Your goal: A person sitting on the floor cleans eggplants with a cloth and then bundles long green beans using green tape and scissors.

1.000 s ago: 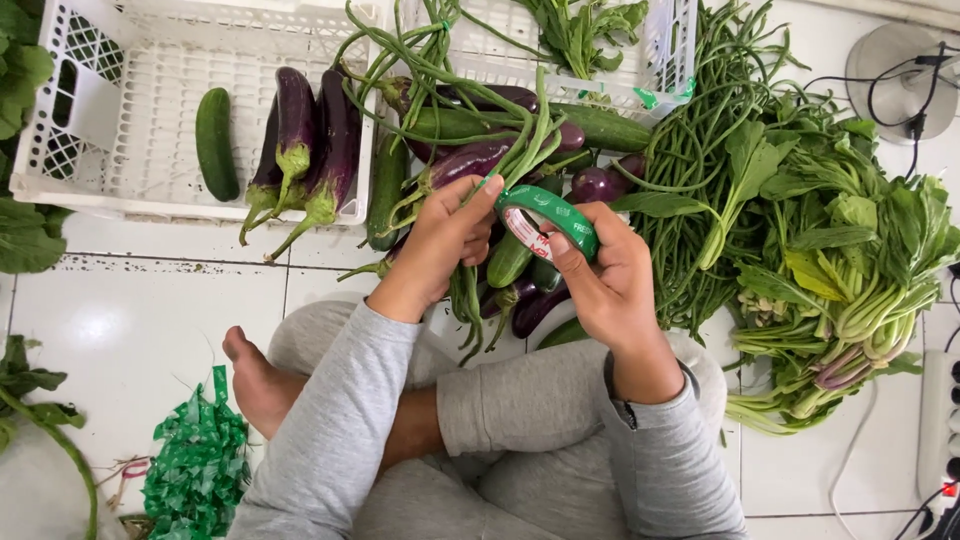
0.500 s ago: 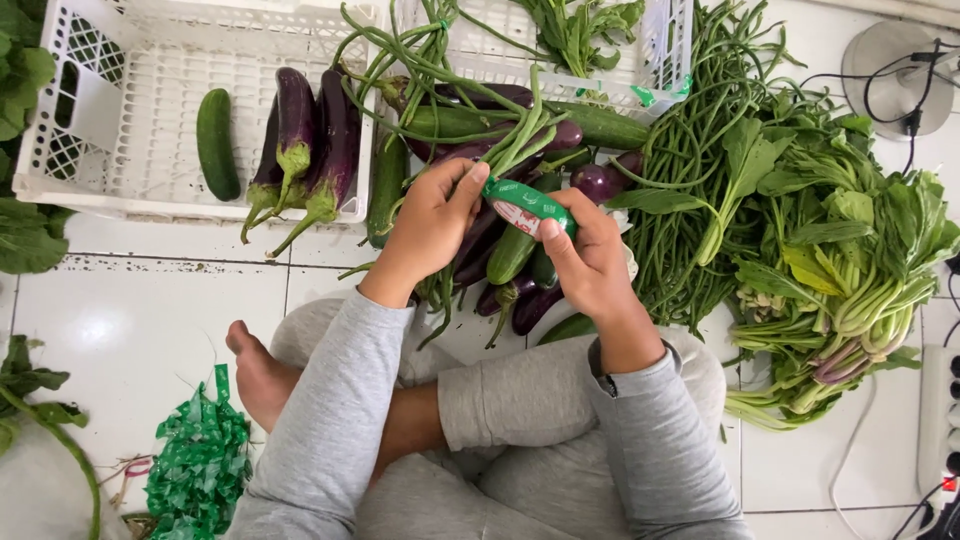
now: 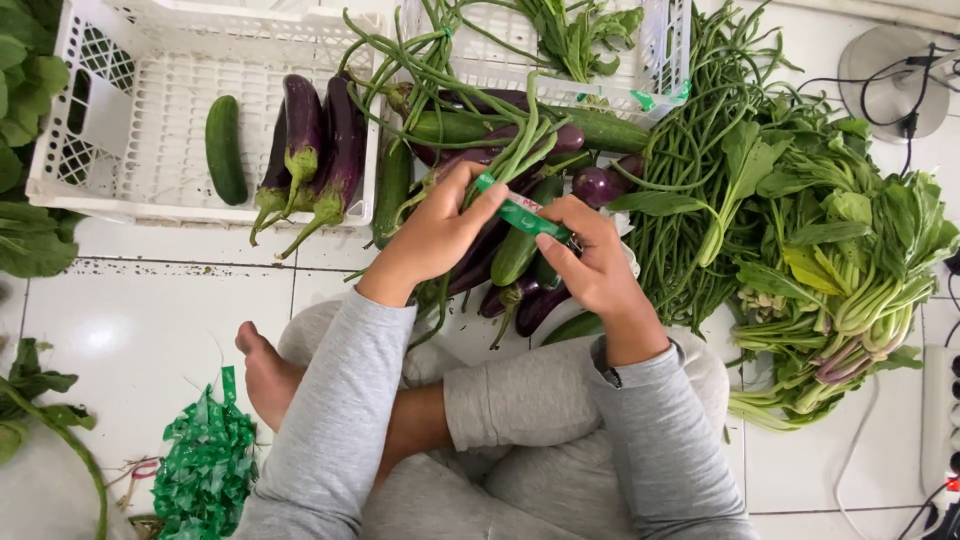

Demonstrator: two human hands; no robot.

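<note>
White crate [image 3: 120, 150] at 10 o'clock keeps the eggplants [image 3: 315, 150] sorted apart, loose long beans [image 3: 690, 180] at 2 o'clock, and dead centre my left hand [image 3: 435, 235] and right hand [image 3: 595, 265] pinch the green tape strip [image 3: 520, 213] taut between fingertips above the pile.

Person, head view, lower centre of frame. Both arms in long grey sleeves, soft knit fabric, plain. Cuffs end at wrists; right cuff shows small dark detail at edge. Left hand [image 3: 432, 232] bare, no rings or watch seen. Right hand [image 3: 597, 262] bare likewise. Legs in matching grey trousers. One bare foot [image 3: 266, 372], centre left, no sock.
</note>
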